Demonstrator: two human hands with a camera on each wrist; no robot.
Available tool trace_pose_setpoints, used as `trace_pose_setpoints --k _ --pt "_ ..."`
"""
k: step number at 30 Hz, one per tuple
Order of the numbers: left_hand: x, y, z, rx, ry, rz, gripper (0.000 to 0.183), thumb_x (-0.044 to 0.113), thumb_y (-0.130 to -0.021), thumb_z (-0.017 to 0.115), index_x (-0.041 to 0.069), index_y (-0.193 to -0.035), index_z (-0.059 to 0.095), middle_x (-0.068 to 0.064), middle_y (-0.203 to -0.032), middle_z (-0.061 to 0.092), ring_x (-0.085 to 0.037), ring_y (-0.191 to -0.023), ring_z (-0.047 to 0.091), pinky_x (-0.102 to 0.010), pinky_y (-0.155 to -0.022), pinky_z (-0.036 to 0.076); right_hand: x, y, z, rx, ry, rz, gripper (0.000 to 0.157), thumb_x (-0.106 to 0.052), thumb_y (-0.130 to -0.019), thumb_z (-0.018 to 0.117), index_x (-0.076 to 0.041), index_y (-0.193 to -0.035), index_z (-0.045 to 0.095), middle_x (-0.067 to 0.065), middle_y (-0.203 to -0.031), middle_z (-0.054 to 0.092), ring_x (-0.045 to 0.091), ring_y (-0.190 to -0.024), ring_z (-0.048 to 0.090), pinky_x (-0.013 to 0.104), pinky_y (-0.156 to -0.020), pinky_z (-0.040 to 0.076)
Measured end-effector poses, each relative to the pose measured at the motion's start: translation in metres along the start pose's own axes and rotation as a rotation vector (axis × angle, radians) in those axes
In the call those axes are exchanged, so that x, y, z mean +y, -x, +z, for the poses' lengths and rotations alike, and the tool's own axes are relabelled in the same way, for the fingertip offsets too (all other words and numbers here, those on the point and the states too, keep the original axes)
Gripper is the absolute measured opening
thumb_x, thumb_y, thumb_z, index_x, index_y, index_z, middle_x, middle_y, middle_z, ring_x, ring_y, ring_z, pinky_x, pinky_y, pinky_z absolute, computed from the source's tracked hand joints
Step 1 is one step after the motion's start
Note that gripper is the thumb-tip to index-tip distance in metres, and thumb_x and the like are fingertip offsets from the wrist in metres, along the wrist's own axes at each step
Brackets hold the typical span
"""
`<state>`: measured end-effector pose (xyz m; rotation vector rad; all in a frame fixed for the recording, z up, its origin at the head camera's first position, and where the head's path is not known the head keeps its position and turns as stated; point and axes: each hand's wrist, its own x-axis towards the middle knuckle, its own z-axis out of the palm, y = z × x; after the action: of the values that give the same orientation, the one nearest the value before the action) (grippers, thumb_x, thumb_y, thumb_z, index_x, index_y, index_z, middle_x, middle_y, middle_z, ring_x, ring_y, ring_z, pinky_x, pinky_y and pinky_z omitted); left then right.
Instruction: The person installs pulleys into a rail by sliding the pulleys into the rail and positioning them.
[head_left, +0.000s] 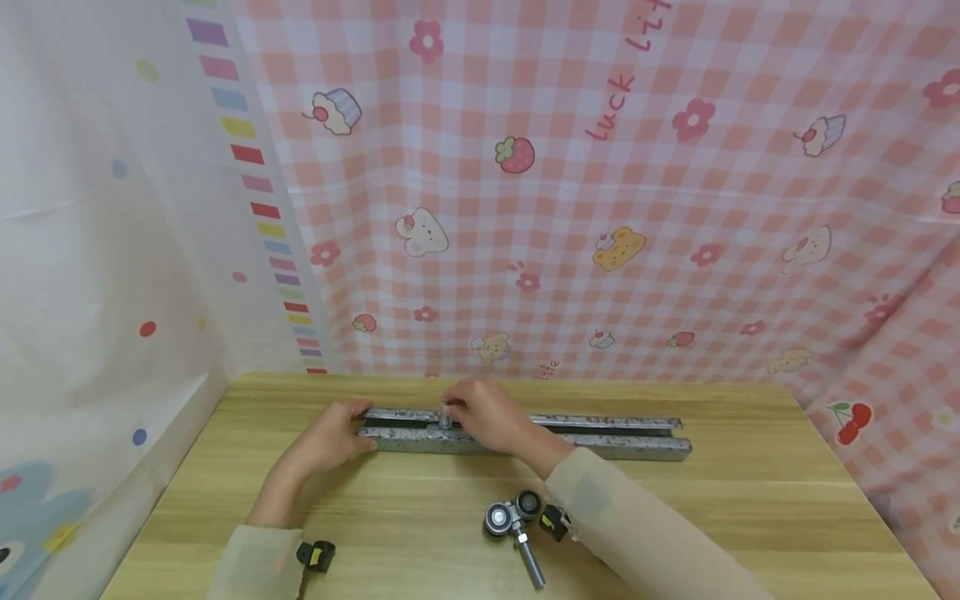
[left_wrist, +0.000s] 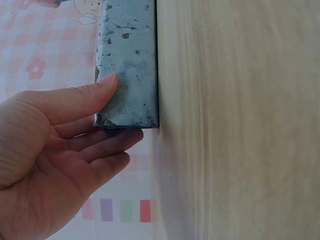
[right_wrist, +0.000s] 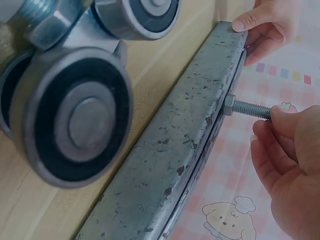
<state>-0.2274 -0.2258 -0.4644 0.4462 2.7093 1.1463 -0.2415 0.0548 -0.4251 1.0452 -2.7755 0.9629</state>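
Note:
A worn grey steel channel rail (head_left: pixel 645 450) lies lengthwise on the table, its long slot facing up. At the rail's left end, my left hand (head_left: pixel 326 437) holds it, thumb pressed on the near side wall (left_wrist: pixel 130 65) and fingers at the open end. My right hand (head_left: pixel 491 417) pinches the top of a threaded bolt (right_wrist: pixel 245 109) between thumb and fingers. The bolt stands up out of the slot, left of the rail's middle, with a hex nut at its base. Whatever carries the bolt inside the rail is hidden.
On the near side of the rail, a second roller trolley (head_left: pixel 498 518) lies on the wooden table (head_left: pixel 420 525), its threaded stem pointing toward me. My right forearm passes just beside it. Patterned cloth (head_left: pixel 562 208) hangs behind the table and along its sides.

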Motion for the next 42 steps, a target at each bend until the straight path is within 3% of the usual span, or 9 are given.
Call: trace_pose_setpoints --k 10,26,35,40,42 --pt "0.001 0.0 -0.001 0.002 -0.015 0.013 0.063 0.0 -0.091 0.077 -0.02 -0.144 0.048 -0.036 -0.146 0.052 -0.052 -0.139 0.047 -0.062 -0.114 0.042 -0.006 -0.007 0.004 -0.009 0.0 0.014 0.016 -0.004 -0.1 0.069 -0.001 -0.113 0.078 0.009 -0.101 0.078 0.013 -0.089 0.073 0.02 -0.079 0.06" --pt "0.001 0.0 0.0 -0.002 0.002 -0.008 0.064 -0.002 -0.092 0.075 -0.021 -0.145 0.045 -0.037 -0.147 0.05 -0.051 -0.139 0.047 -0.06 -0.114 0.042 -0.011 -0.014 0.009 0.011 0.026 -0.085 0.014 -0.001 -0.101 0.068 0.0 -0.108 0.08 0.01 -0.098 0.079 0.017 -0.088 0.075 0.018 -0.078 0.06" --pt "0.0 -0.001 0.001 -0.004 0.013 -0.02 0.064 -0.002 -0.09 0.077 -0.022 -0.143 0.046 -0.038 -0.145 0.051 -0.051 -0.137 0.049 -0.059 -0.114 0.043 -0.016 -0.018 0.013 -0.019 0.046 -0.045 0.018 -0.005 -0.103 0.066 0.002 -0.115 0.078 0.011 -0.105 0.079 0.017 -0.094 0.075 0.019 -0.08 0.06" --pt "0.0 -0.001 0.001 0.004 0.002 -0.016 0.063 -0.002 -0.091 0.077 -0.021 -0.143 0.047 -0.037 -0.144 0.054 -0.049 -0.136 0.051 -0.059 -0.113 0.044 -0.017 -0.021 0.016 0.006 0.061 -0.067 0.016 -0.005 -0.102 0.067 0.0 -0.111 0.08 0.008 -0.099 0.079 0.014 -0.087 0.074 0.018 -0.076 0.059" --pt "0.0 -0.001 0.001 0.008 -0.003 -0.006 0.063 -0.002 -0.09 0.077 -0.021 -0.142 0.048 -0.037 -0.142 0.055 -0.048 -0.135 0.053 -0.059 -0.112 0.045 -0.018 -0.022 0.017 0.019 0.072 -0.088 0.014 -0.005 -0.102 0.068 -0.001 -0.106 0.081 0.007 -0.094 0.078 0.012 -0.084 0.073 0.02 -0.08 0.06"
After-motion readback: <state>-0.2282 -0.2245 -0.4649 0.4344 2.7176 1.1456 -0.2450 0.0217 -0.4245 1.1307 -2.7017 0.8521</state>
